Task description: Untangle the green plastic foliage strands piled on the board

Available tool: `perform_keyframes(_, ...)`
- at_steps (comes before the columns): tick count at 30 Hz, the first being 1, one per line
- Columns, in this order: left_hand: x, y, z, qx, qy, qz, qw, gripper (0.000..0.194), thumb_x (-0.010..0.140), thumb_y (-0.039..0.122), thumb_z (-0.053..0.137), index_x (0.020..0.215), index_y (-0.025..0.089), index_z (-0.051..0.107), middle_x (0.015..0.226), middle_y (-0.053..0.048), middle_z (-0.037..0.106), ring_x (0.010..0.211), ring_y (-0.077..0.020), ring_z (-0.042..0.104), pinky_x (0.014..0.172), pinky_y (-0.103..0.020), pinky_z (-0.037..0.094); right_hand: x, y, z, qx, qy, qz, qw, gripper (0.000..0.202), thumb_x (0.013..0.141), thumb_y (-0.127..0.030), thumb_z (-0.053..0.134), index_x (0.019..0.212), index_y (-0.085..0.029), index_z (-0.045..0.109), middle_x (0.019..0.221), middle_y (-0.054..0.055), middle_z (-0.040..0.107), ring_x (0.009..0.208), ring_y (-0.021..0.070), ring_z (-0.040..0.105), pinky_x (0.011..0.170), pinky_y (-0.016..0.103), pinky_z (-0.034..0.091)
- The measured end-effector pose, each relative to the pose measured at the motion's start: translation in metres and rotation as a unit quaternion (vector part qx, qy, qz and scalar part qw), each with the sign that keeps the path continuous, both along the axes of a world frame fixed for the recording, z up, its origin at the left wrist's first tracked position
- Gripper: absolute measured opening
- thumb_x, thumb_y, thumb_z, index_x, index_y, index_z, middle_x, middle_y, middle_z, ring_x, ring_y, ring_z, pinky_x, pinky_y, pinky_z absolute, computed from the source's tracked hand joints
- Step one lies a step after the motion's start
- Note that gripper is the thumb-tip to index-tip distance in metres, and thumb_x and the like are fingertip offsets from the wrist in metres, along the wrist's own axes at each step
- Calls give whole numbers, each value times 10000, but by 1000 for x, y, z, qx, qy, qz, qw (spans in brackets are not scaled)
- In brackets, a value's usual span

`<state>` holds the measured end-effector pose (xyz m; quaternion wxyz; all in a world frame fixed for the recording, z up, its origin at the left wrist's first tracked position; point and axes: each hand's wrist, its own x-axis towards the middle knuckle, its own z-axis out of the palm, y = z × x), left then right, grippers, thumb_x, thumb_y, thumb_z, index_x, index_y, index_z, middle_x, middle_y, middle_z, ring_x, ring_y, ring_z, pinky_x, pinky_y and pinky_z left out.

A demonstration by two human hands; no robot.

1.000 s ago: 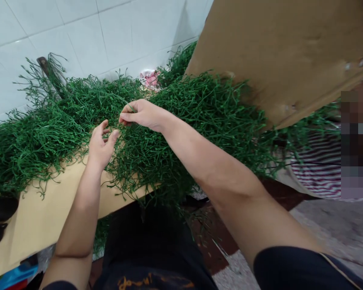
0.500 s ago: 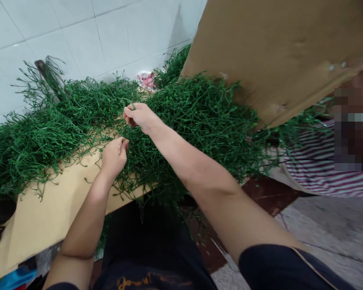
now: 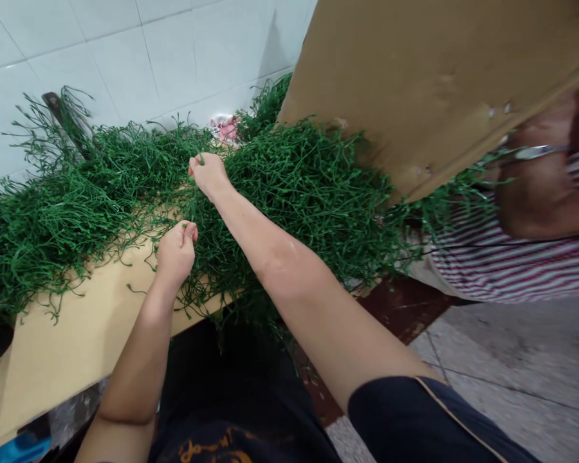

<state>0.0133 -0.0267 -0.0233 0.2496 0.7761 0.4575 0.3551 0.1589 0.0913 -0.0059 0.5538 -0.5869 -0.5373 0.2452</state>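
Thin green stems with small buds lie in a large heap (image 3: 309, 186) at the centre and in a long pile (image 3: 72, 212) along the left, on a tan board (image 3: 77, 347). My left hand (image 3: 177, 252) is closed in a pinch on green stems, above the board's bare part. Farther up, my right hand (image 3: 208, 173) pinches green stems too, at the left edge of the central heap. A few stems run between the two hands.
An upright tan board (image 3: 415, 83) leans at the upper right. Beside it sits a person in striped clothing (image 3: 511, 270), one arm showing. White tiled wall (image 3: 174, 58) stands behind. A pink-and-white item (image 3: 226, 127) lies near the wall.
My right hand has moved up and slightly left, farther from my left hand, which stays nearly in place. The view has shifted a little to the right.
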Motion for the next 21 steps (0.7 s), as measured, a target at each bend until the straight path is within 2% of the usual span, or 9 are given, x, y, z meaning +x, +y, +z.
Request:
perform_keyframes(2,-2,-11,2,1,12,-38,999,320,891,290,347,584,206,376,527,25,395,533,-122,386,557,-270,294,15,6,0,-4,5,-110,994,294,872,-178,450,587,-177,377,599,-25,378,693,100,493,727,259,422)
perform_keyframes(3,-4,-16,2,2,20,-61,998,327,890,297,345,578,205,375,536,20,410,545,-122,400,564,-269,305,24,8,0,7,18,-142,990,289,873,-166,443,591,-173,377,624,-20,393,746,108,516,755,273,425)
perform_keyframes(5,-10,-22,0,-2,33,-84,996,334,891,310,346,580,201,396,562,12,446,572,-123,429,585,-266,331,43,7,3,31,62,-178,982,302,893,-150,381,592,-169,369,639,-14,400,776,110,540,744,274,430)
perform_keyframes(6,-13,-21,-2,-7,36,-75,996,330,893,311,343,592,199,424,573,9,462,581,-125,442,593,-265,344,50,4,5,36,82,-172,981,311,900,-153,360,589,-168,368,626,-15,396,745,103,541,709,260,431)
perform_keyframes(9,-20,-4,-9,-39,78,-38,995,261,871,315,400,709,182,557,651,-9,547,634,-138,496,625,-271,390,52,-14,15,40,107,-65,991,314,913,-184,382,600,-167,392,563,-29,387,562,61,475,555,196,402)
perform_keyframes(11,-23,12,-13,-49,130,-43,989,235,840,335,469,868,162,625,798,-44,626,720,-159,539,683,-294,428,42,-31,25,27,114,23,993,294,916,-209,418,625,-168,419,546,-36,404,478,40,418,468,172,369)
perform_keyframes(14,-29,29,-14,-16,163,-23,986,355,818,375,511,1054,138,630,1014,-109,641,806,-188,570,778,-353,459,26,-52,38,10,141,107,984,267,914,-235,459,656,-170,437,559,-38,422,431,21,404,405,156,359)
perform_keyframes(18,-35,36,-6,80,65,64,993,453,815,430,526,1160,142,581,1129,-138,593,877,-199,592,780,-348,488,17,-64,43,12,170,148,974,250,893,-245,511,664,-172,440,534,-50,421,420,10,410,393,134,367)
perform_keyframes(21,-22,38,0,104,-17,51,993,533,800,482,552,1209,142,536,1201,-145,558,964,-204,588,777,-320,495,9,-69,43,4,181,175,968,247,884,-288,525,678,-176,448,531,-55,446,436,15,434,419,134,394)
